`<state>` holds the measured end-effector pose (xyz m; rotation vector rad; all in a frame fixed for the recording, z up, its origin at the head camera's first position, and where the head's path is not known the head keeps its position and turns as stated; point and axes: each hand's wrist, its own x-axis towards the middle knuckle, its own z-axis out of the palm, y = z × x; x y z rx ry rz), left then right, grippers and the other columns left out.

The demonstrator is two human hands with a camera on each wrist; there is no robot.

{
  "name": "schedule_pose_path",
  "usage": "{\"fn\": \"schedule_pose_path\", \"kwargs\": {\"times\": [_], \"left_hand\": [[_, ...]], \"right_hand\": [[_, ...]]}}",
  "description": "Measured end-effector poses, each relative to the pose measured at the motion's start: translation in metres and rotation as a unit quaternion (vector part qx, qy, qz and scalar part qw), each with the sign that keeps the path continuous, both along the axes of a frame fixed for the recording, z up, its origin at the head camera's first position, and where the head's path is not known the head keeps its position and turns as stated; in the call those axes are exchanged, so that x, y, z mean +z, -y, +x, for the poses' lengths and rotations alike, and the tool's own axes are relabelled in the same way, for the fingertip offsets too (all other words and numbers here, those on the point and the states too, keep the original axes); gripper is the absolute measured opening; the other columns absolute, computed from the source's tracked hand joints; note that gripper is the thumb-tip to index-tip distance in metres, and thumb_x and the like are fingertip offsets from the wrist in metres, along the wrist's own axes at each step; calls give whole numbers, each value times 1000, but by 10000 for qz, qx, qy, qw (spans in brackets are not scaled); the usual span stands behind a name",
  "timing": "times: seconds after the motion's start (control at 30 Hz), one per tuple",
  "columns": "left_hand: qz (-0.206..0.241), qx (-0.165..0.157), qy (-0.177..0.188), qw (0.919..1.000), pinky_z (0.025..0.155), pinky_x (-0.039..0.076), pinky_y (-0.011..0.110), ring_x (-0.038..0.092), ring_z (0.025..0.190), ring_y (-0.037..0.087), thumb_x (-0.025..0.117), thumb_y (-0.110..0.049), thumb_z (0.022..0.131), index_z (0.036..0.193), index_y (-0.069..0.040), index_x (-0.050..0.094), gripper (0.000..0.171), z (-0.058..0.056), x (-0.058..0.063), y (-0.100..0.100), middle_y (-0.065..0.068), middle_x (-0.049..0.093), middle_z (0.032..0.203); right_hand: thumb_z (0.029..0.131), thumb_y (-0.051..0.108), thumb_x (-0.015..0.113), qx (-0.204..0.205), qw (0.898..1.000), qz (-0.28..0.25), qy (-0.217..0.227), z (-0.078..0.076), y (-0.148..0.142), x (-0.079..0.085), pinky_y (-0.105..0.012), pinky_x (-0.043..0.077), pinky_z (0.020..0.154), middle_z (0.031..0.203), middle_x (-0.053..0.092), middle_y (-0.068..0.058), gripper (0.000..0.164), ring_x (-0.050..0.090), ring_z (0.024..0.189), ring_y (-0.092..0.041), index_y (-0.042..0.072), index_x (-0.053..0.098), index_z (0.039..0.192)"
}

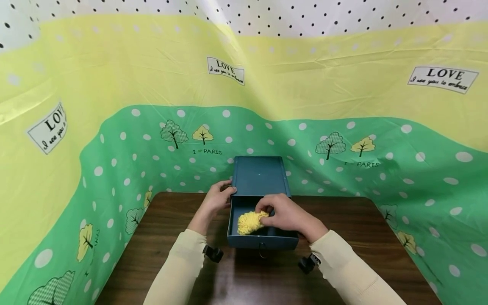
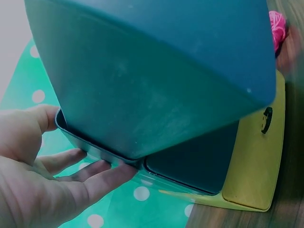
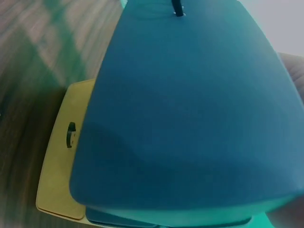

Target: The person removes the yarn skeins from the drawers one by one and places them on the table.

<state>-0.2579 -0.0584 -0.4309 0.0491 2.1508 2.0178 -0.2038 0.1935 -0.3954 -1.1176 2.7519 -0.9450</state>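
A dark blue drawer cabinet [image 1: 260, 176] stands on the table, its top drawer [image 1: 244, 242] pulled out towards me. In that drawer lies a ball of yellow yarn [image 1: 249, 223]. My right hand [image 1: 286, 212] reaches over the drawer and pinches the yarn's right end between thumb and fingers. With my left hand [image 1: 218, 197] I hold the cabinet's left side near its front, and the left wrist view shows thumb and fingers of that hand [image 2: 57, 175] at the casing's edge. The drawer front [image 3: 185, 118] fills most of the right wrist view, where the yarn is hidden.
Below the open drawer is a yellow drawer front [image 2: 251, 161] with a black handle [image 2: 267, 119]. Some pink yarn [image 2: 277, 29] shows at the left wrist view's right edge. A patterned curtain [image 1: 171, 140] hangs behind the wooden table [image 1: 164, 245].
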Motion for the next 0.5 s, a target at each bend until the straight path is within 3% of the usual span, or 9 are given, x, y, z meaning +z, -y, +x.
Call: {"fn": "schedule_pose_path", "kwargs": {"times": [0.2, 0.5], "left_hand": [[44, 78, 34, 10000, 98, 56, 51, 69, 112, 31, 62, -24, 103, 156, -10, 43, 58, 0, 1, -1, 19, 59, 139], [-37, 87, -21, 10000, 96, 58, 48, 69, 109, 28, 62, -25, 102, 155, -10, 45, 57, 0, 0, -1, 20, 60, 137]], "right_hand": [[88, 12, 78, -148, 9997, -150, -96, 3, -6, 8, -31, 54, 72, 93, 66, 11, 18, 60, 81, -15, 24, 75, 100], [87, 12, 79, -234, 9981, -534, -202, 7, -19, 18, -33, 55, 72, 93, 64, 10, 17, 58, 81, -17, 24, 74, 98]]}}
